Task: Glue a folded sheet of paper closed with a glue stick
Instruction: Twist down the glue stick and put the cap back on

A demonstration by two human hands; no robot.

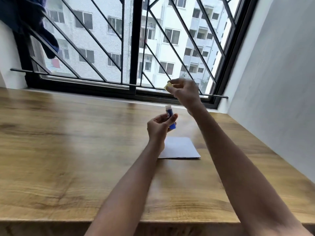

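Note:
A blue glue stick [169, 114] with its white tip bared is held upright above the table, my left hand [159, 127] gripping its body. Up and to the right, my right hand [185, 91] pinches the stick's yellow cap [168, 86], well apart from the stick. The folded white sheet of paper [180, 148] lies flat on the wooden table [68, 142], just below and behind my left hand, whose wrist covers its left edge.
A barred window [133, 48] runs along the table's far edge. A white wall [276, 82] closes the right side. Dark blue cloth [29, 23] hangs at the top left. The table's front edge [51, 220] lies near the frame's bottom.

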